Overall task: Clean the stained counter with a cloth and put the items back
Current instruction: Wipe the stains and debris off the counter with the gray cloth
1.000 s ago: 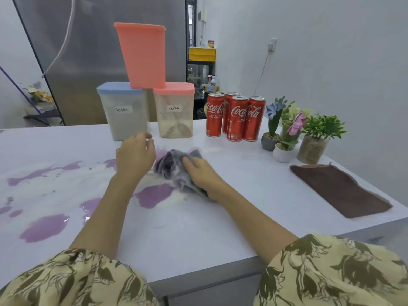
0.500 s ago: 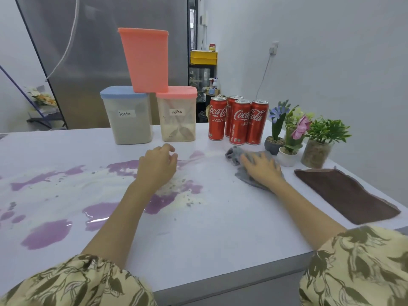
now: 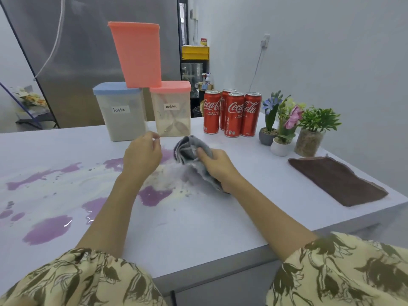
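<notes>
**Grey cloth bunched under the right hand on the stained counter**

The grey cloth (image 3: 191, 156) lies crumpled on the white counter (image 3: 220, 228), just in front of the "mocha" container (image 3: 171, 109) and at the right edge of the purple stains (image 3: 152, 195). It sits directly under and ahead of the right hand (image 3: 217, 167), whose fingers curl over its folds and grip it against the surface; part of the cloth trails back beneath the palm.

The left hand (image 3: 141, 156) is just beside the cloth, to its left, apart from it. Its fingers are loosely curled, thumb and forefinger tips near each other, and it holds nothing. Whether it touches the counter cannot be told.

Purple stains spread across the left half of the counter, with pale powdery smears between them. At the back stand a blue-lidded "latte" container (image 3: 120, 111) and the pink-lidded "mocha" one, with an upturned pink container (image 3: 136, 55) stacked across both lids. To their right stand four Coca-Cola cans (image 3: 234, 113), then three small potted plants (image 3: 287, 129). A brown cloth (image 3: 335, 180) lies flat near the right edge.
</notes>
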Demonstrator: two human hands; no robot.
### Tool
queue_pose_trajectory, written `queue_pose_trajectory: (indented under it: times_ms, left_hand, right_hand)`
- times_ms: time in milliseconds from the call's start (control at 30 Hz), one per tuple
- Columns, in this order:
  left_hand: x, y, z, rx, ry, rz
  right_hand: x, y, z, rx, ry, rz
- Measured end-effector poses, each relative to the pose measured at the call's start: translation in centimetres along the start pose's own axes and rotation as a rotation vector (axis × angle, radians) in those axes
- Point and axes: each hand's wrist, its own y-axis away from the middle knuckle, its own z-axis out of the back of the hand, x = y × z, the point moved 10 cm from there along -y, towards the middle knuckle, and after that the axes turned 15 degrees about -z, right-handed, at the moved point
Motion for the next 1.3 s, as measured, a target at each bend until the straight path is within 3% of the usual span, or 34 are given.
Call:
queue_pose_trajectory:
  times_ms: [133, 200, 267, 333, 500, 633, 833, 900, 1033, 1100, 1167, 1200, 1300]
  left_hand:
    - [0.2, 0.4, -0.3, 0.059, 0.026, 0.041]
    - [0.4, 0.7, -0.8, 0.141, 0.032, 0.067]
    - [0.7, 1.1, -1.0, 0.218, 0.030, 0.088]
    - [1.1, 1.4, -0.5, 0.234, 0.037, 0.099]
    - [2.4, 1.9, 2.3, 0.135, 0.090, 0.124]
    - [3.5, 2.0, 4.7, -0.013, 0.102, 0.106]
    - [5.2, 3.2, 6.8, -0.197, 0.122, 0.168]
    - [5.1, 3.5, 6.4, -0.187, 0.136, 0.164]
    - [4.2, 3.5, 4.9, -0.106, 0.158, 0.145]
    - [3.8, 3.4, 4.3, -0.066, 0.171, 0.133]
    - [3.6, 3.5, 3.8, -0.025, 0.187, 0.136]
    - [3.4, 3.5, 3.5, 0.000, 0.189, 0.134]
    - [3.1, 3.8, 2.9, 0.089, 0.186, 0.136]
  right_hand:
    - [1.3, 2.9, 8.9, -0.193, 0.057, 0.094]
    - [-0.8, 3.0, 11.4, -0.241, 0.365, 0.015]
    - [-5.5, 1.8, 11.5, -0.208, 0.856, -0.199]
    - [-7.3, 1.8, 9.8, -0.149, 1.045, -0.251]
    - [-5.0, 5.5, 0.4, -0.130, 1.060, -0.142]
    - [-1.2, 6.8, -8.9, -0.090, 0.911, -0.010]
    - [1.5, 3.5, -9.5, -0.070, -0.017, -0.105]
    - [1.6, 3.9, -5.5, -0.127, -0.128, -0.050]
    - [0.1, 6.9, 4.8, -0.245, -0.091, 0.005]
    - [-2.3, 8.3, 7.3, -0.292, 0.233, -0.072]
    - [-5.3, 8.8, 6.8, -0.298, 0.713, -0.183]
    - [-5.9, 8.7, 5.8, -0.271, 0.809, -0.187]
    - [-5.3, 9.5, 1.9, -0.253, 0.789, -0.170]
